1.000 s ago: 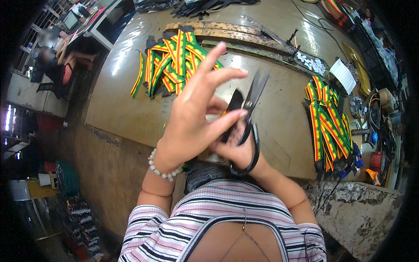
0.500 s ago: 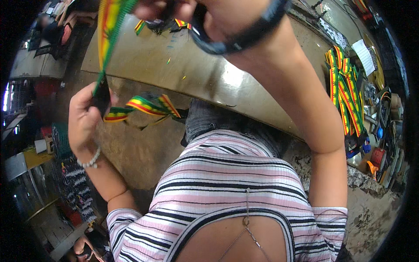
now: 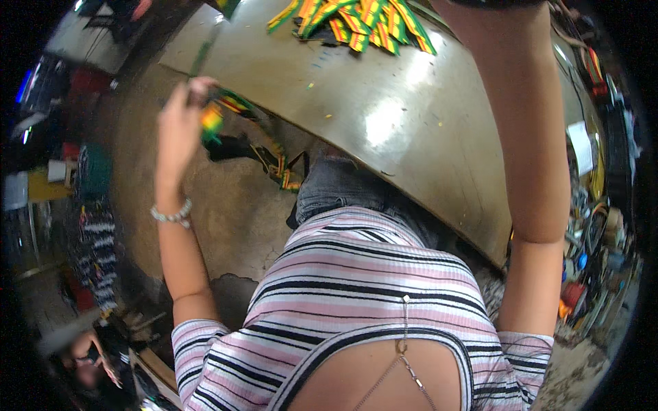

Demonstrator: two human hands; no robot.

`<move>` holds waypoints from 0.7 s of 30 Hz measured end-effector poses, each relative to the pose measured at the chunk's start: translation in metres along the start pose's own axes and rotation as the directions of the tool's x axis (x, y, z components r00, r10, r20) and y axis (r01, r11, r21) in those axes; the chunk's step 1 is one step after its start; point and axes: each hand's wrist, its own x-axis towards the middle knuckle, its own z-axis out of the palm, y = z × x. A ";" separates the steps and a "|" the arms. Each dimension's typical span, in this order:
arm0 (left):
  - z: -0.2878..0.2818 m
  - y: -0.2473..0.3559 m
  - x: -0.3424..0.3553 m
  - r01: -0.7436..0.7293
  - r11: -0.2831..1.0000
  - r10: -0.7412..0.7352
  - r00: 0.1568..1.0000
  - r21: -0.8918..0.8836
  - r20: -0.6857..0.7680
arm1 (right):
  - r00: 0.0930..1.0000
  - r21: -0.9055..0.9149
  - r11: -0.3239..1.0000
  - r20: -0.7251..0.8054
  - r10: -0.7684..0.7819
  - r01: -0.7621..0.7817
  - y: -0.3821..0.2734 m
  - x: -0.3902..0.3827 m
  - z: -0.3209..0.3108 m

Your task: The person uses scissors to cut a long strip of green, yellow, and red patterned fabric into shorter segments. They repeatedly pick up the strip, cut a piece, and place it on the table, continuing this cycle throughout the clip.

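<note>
My left hand (image 3: 179, 123), a little blurred, is closed around a long woven strap striped in green, yellow and red, with a black backing. The strap (image 3: 274, 161) trails down from the fingers in loose twists beside my lap, over the floor. Another stretch of it rises from the hand past the table's left corner toward the upper edge. My right forearm reaches up across the right part of the table to the top edge, where only a dark wristband shows. The right hand itself lies beyond the picture.
On the brown table (image 3: 329, 89), a pile of similar cut straps (image 3: 370, 24) lies at the far side, with small scraps scattered about. Cluttered tools and cables (image 3: 593, 240) lie at the right, near a white paper (image 3: 580, 147). Another person (image 3: 89, 363) is at lower left.
My right hand has gone up and out of view. My left hand still grips the strap, now farther right in the picture. The view has shifted, showing more of the pile of straps.
</note>
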 end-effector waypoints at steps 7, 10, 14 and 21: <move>-0.023 0.056 -0.013 -0.246 0.969 0.172 0.570 0.032 -0.803 | 0.945 0.560 0.770 0.078 0.319 -0.306 0.028 0.005 0.008; 0.001 0.062 -0.024 -0.112 0.992 0.090 0.947 -0.055 -0.309 | 0.922 0.512 0.796 -0.021 0.386 -0.322 0.032 0.000 -0.004; -0.048 0.035 0.002 -0.067 0.993 0.116 0.718 0.098 -0.686 | 0.900 0.573 0.774 -0.136 0.414 -0.269 0.035 -0.011 -0.017; 0.010 0.059 -0.004 -0.118 0.980 0.123 0.992 0.159 -0.020 | 0.872 0.438 0.789 -0.024 0.489 -0.431 0.048 -0.029 -0.044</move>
